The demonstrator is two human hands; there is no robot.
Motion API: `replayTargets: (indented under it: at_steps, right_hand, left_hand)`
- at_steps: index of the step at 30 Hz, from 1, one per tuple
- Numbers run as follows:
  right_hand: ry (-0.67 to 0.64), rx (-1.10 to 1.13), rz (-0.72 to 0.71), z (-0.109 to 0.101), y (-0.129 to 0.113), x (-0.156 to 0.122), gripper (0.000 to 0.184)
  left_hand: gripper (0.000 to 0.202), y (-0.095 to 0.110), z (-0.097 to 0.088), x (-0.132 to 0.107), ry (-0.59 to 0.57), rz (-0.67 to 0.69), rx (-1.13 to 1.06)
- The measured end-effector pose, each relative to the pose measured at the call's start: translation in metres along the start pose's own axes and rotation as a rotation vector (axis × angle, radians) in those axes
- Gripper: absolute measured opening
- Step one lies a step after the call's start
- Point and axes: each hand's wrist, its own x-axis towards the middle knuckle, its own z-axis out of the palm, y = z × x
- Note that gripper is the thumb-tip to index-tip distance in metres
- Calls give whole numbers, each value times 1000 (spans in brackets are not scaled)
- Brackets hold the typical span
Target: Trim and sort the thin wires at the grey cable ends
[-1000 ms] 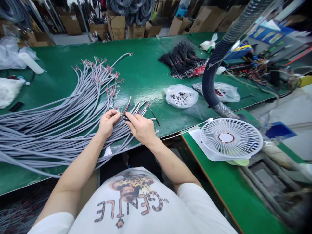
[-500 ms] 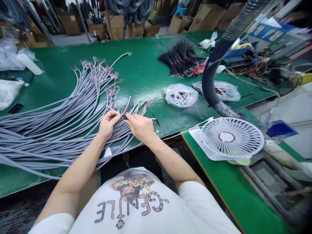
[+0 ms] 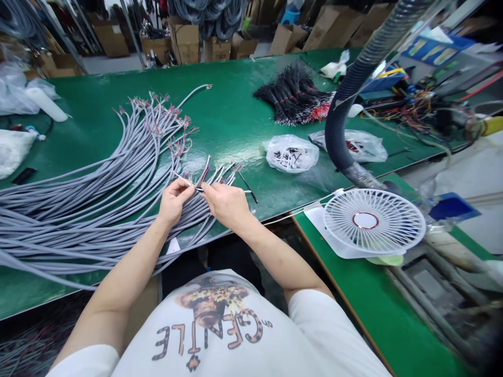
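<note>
Right hand (image 3: 227,205) closer, left hand (image 3: 175,202) pinching wires (image 3: 200,183)

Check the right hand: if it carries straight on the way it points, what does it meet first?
Likely the thin coloured wire cores right at the fingertips of the right hand. The left hand sits just beyond, though depth is hard to judge.
</note>
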Motion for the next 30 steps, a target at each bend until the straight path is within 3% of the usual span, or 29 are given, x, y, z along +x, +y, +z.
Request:
replayTargets:
  at_steps: [7,11,14,19,22,26,28,30]
  right_hand:
    - [21,103,2,2,8,-1,32]
    - [171,317,51,0,17,-5,35]
    - [230,430,80,2,11,-3,42]
    - [162,458,17,12,-4,8,15]
    - [267,493,74,6,15,8,15]
    - [435,509,269,-11,51,-2,17]
    - [398,526,252,-12,57,-5,17]
    - [286,550,143,-5,49,-5,14]
  left_hand:
    - [26,-1,0,0,22,-20,63]
    - [25,0,1,0,24,26,128]
    - [24,3,3,-1,-23,75,208]
    - [18,0,0,-5,-82,125,271]
    - [13,-4,-2,-5,-121,126,341]
    - [8,-7,2,-6,-136,153,506]
    - [9,-8,6,-6,-124,143,527]
    - [10,-9,7,-5,-113,123,510]
